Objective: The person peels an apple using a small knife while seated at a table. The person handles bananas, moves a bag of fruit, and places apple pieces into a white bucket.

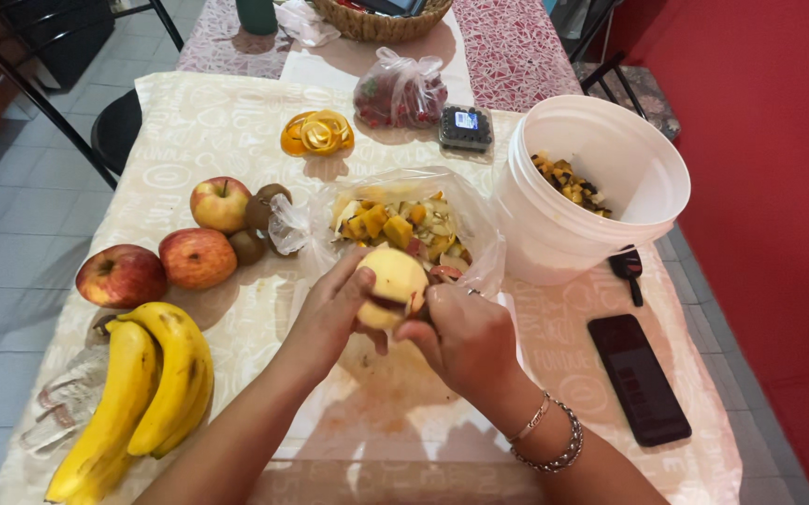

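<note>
- Patterned tablecloth [236, 122] on the table, tiled floor to the left.
- Head view: left hand [329, 313] cups a peeled apple [393, 283] above the cloth, fingers wrapped under it.
- Right hand [465, 341] clenched just right of the apple, touching it; what it grips is hidden.
- Bag of fruit scraps [404, 224] just behind; white bucket [601, 187] to the right.

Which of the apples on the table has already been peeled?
The apple held between the left hand and right hand: its flesh is pale yellow and bare. The three red apples lying left of it, beside the bananas, have their skin on.
</note>
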